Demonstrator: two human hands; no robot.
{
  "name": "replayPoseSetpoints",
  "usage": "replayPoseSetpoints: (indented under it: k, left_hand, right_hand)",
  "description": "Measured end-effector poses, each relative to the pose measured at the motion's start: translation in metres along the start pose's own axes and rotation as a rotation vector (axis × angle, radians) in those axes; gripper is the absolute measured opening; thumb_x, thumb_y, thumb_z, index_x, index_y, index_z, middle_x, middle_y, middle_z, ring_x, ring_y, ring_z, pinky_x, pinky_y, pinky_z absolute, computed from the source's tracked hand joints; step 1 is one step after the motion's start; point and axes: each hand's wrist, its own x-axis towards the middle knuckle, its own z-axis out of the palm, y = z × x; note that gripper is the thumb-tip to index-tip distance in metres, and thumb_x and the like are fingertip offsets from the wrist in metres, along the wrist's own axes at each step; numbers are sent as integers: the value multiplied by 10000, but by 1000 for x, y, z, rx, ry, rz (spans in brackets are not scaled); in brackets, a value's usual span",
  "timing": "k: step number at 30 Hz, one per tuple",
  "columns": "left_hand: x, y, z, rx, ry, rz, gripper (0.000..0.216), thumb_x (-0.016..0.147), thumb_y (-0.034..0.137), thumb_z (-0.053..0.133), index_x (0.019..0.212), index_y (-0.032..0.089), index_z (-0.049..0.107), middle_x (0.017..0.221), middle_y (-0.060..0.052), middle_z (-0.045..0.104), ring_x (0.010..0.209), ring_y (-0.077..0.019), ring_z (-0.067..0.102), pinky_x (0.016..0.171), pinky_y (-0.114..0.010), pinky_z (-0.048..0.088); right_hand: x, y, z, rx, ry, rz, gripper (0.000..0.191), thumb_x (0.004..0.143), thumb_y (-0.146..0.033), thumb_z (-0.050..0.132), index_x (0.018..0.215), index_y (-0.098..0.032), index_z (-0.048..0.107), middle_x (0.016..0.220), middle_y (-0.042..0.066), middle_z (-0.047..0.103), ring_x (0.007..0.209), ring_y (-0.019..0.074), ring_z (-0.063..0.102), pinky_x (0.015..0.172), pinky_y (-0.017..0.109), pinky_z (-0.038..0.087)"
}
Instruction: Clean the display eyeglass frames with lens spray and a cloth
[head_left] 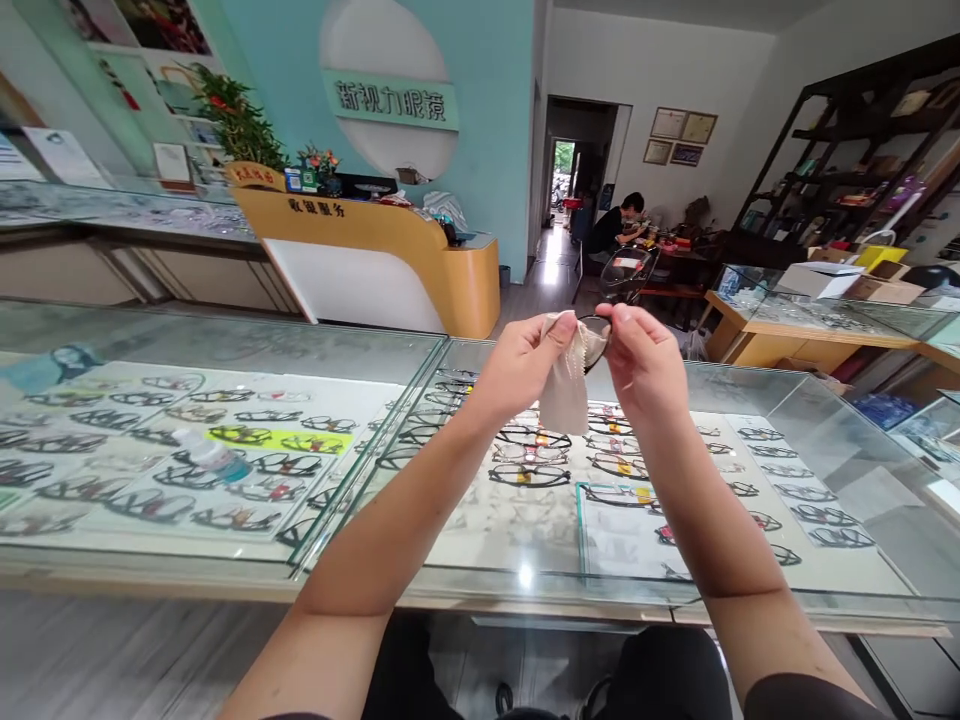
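Note:
My left hand [521,365] pinches a light beige cloth [564,395] with a zigzag edge, its lower part hanging down. The cloth lies against one lens of a pair of dark-rimmed eyeglasses [598,340]. Thumb and fingers of my right hand [646,355] are closed on the rim of these eyeglasses, whose other lens sticks up above the hand. Both hands are raised over a glass display case [480,540]. Rows of spectacles [530,475] lie inside it, beneath my forearms.
On the left part of the counter stands a small bottle of blue liquid [217,458]. Beyond are a wooden cash desk [466,285] and a seated person [611,230] at a cluttered table. Boxes [819,280] sit on another counter at right.

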Motion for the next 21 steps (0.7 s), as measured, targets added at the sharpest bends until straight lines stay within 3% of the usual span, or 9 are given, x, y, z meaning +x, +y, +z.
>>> replayPoseSetpoints:
  k: [4, 8, 12, 15, 18, 21]
  left_hand:
    - [-19, 10, -25, 112, 116, -45, 677, 947, 844, 680, 762, 194, 644, 737, -34, 636, 691, -168, 563, 657, -310, 438]
    - [-46, 25, -65, 221, 184, -86, 709, 888, 855, 741, 689, 198, 563, 686, -16, 577, 650, -152, 498, 627, -298, 392]
    - [-72, 41, -117, 340, 230, -156, 655, 832, 807, 818, 733, 183, 648, 707, -25, 606, 660, -152, 498, 616, -280, 371]
    - [-87, 51, -155, 470, 278, -272, 586, 812, 745, 840, 756, 177, 708, 682, -32, 615, 627, -152, 490, 586, -276, 347]
    - [-92, 59, -187, 606, 348, -356, 465, 829, 644, 827, 788, 188, 746, 703, -51, 672, 649, -189, 556, 597, -297, 393]
    - [-86, 55, -217, 922, 417, -375, 302, 827, 495, 820, 773, 204, 762, 685, -44, 680, 701, -218, 580, 657, -328, 400]
  right_hand:
    - [-3, -8, -2, -6, -39, -3, 388, 792, -624, 961, 894, -270, 839, 608, -69, 433, 590, 104, 345, 567, 283, 383]
    - [-10, -19, -1, -55, -75, -5, 409, 800, -624, 944, 834, -258, 766, 654, -56, 503, 591, 102, 373, 601, 297, 442]
    - [-20, -37, 3, -135, -81, -26, 403, 807, -566, 948, 786, -254, 694, 819, -7, 680, 647, 111, 496, 618, 294, 488]
    - [-30, -49, 3, -237, -111, -8, 365, 864, -551, 897, 801, -261, 685, 900, 29, 727, 724, 151, 599, 661, 321, 526]
    - [-42, -54, -2, -322, -204, 7, 347, 902, -554, 851, 811, -263, 686, 892, 40, 733, 853, 208, 696, 762, 358, 563]
    - [-54, -56, -10, -381, -311, 33, 363, 935, -539, 828, 775, -252, 672, 834, 35, 727, 952, 241, 746, 865, 385, 570]
